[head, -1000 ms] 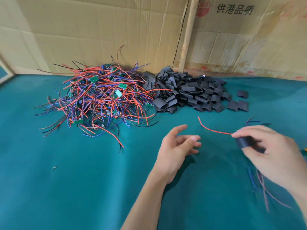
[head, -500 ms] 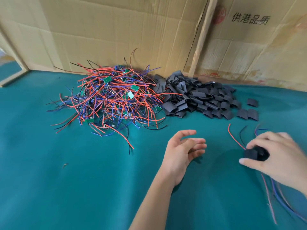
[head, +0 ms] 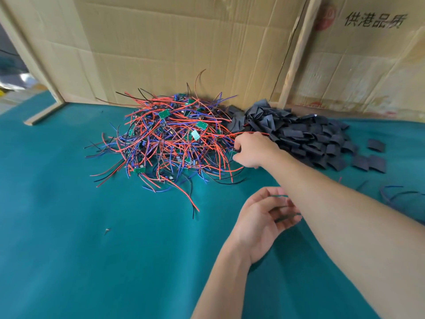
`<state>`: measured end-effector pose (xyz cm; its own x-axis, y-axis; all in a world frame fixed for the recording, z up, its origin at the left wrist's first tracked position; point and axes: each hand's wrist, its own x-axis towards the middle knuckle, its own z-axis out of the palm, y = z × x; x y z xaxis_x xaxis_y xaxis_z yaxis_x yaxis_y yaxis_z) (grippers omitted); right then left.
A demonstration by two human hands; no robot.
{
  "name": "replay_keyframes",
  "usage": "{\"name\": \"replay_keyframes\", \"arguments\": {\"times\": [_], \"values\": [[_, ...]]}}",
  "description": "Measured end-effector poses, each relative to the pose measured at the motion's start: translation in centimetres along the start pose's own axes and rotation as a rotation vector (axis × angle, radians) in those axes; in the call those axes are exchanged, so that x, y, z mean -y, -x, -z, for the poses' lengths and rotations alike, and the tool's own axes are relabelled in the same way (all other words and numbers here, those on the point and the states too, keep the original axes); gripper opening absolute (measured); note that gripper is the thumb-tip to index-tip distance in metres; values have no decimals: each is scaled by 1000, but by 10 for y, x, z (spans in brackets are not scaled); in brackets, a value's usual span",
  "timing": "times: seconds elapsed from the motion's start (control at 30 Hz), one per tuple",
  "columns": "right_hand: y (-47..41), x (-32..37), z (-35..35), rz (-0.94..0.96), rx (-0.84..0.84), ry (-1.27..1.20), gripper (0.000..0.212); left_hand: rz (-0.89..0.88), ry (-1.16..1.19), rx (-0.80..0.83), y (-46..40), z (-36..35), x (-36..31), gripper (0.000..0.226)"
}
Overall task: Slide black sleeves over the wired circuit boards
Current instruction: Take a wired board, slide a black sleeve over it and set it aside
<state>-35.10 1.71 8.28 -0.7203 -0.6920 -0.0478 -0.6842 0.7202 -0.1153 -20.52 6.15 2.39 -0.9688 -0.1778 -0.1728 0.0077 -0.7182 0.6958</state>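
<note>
Nearby, sleeve pile (head: 305, 137) touching wired boards heap (head: 170, 139)

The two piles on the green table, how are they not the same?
The wire pile is a loose tangle of red, blue and black strands with small green boards; the sleeve pile is all black flat pieces. The right hand reaches into the wire pile, not the sleeve pile. Both lie against the cardboard.
</note>
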Motion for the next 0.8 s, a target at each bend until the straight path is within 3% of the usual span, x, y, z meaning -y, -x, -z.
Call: {"name": "replay_keyframes", "arguments": {"times": [0.2, 0.47, 0.63, 0.73, 0.8], "values": [[-3, 5, -14, -6, -158, -60, 15, 1, 28, 8, -1, 5, -1, 22], [32, -32, 16, -142, -338, -490, 25, 73, 272, -37, 0, 14, -8, 24], [99, -68, 37, -154, -278, -962, 34, 1, 226, -65, -3, 12, -4, 26], [135, -74, 18, -112, -340, -723, 16, -93, 127, -23, -3, 11, -1, 38], [150, -69, 2, -11, -428, -475, 18, -130, 48, 18, -2, 11, 1, 41]]}}
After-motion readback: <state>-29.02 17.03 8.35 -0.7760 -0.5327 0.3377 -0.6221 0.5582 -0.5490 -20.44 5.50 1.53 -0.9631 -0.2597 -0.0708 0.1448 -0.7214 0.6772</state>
